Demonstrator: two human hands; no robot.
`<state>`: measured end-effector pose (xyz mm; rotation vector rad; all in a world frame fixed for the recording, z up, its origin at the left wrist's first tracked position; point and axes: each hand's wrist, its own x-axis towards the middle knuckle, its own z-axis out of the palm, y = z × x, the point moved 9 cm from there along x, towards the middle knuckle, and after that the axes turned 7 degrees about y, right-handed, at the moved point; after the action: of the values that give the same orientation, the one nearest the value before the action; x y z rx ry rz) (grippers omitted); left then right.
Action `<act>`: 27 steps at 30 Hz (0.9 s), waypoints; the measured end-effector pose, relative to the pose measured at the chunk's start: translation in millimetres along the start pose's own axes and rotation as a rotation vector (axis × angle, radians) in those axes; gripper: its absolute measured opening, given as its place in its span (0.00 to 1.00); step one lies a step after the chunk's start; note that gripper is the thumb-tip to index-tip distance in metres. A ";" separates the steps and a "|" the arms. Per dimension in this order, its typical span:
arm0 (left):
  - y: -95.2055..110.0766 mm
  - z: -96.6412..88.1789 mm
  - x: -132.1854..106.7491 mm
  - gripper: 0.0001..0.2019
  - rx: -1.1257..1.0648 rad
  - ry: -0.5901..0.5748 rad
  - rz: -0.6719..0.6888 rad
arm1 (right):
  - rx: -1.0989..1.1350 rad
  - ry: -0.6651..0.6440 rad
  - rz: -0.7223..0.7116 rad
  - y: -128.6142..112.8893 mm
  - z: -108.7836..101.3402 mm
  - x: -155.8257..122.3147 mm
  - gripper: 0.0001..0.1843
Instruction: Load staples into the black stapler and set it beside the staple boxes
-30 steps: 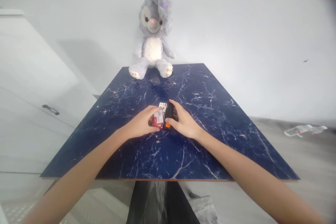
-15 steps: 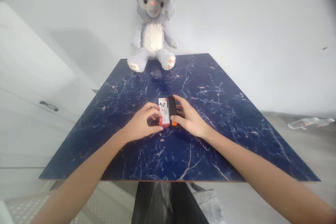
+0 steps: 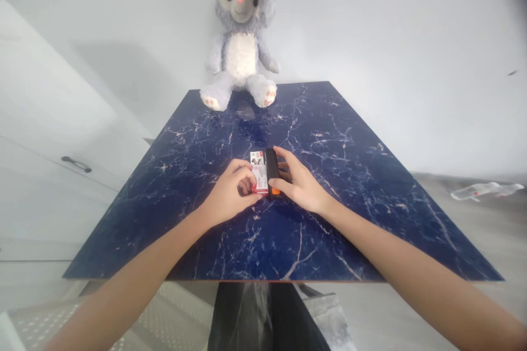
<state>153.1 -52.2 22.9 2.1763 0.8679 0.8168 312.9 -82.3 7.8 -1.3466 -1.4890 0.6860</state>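
Note:
In the middle of the table, a small red-and-white box (image 3: pixel 259 176) lies side by side with a black stapler (image 3: pixel 270 167) that has an orange part at its near end. My left hand (image 3: pixel 231 189) holds the box from the left, fingers curled along its side and thumb at its near corner. On the other side, my right hand (image 3: pixel 300 182) spans the stapler, with the index finger at its far end and the thumb near the orange part. Its remaining fingers are partly hidden behind the stapler. The two objects appear to touch or nearly touch.
A dark blue marble-patterned table (image 3: pixel 329 142) lies before me. A grey plush toy (image 3: pixel 242 57) sits at its far edge against the wall. To the left is a white cabinet with a dark handle (image 3: pixel 76 164). Clear plastic packaging (image 3: pixel 486 192) lies on the floor at right.
My left hand has shifted slightly right, its fingers and thumb closer about the box. My right hand keeps its hold on the stapler. The whole view has moved a little.

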 end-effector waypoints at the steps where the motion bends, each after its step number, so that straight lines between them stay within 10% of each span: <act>1: 1.8 -2.0 0.4 0.12 0.027 0.005 0.019 | -0.001 0.000 0.001 0.1 0.4 0.0 0.39; 9: -20.5 1.7 28.7 0.64 0.246 -0.198 0.046 | -0.212 -0.039 0.087 1.2 -17.4 6.6 0.49; 18: -16.7 22.2 25.5 0.64 0.239 -0.159 0.090 | -0.270 -0.102 0.045 -3.3 -28.3 1.8 0.27; 27: 56.5 202.1 208.7 0.68 0.371 -0.302 0.239 | -0.747 0.470 0.382 78.0 -226.4 14.6 0.27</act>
<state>443.0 5.2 7.5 2.6808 0.6518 0.4371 551.9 -94.9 25.3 -2.2145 -1.1357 -0.0141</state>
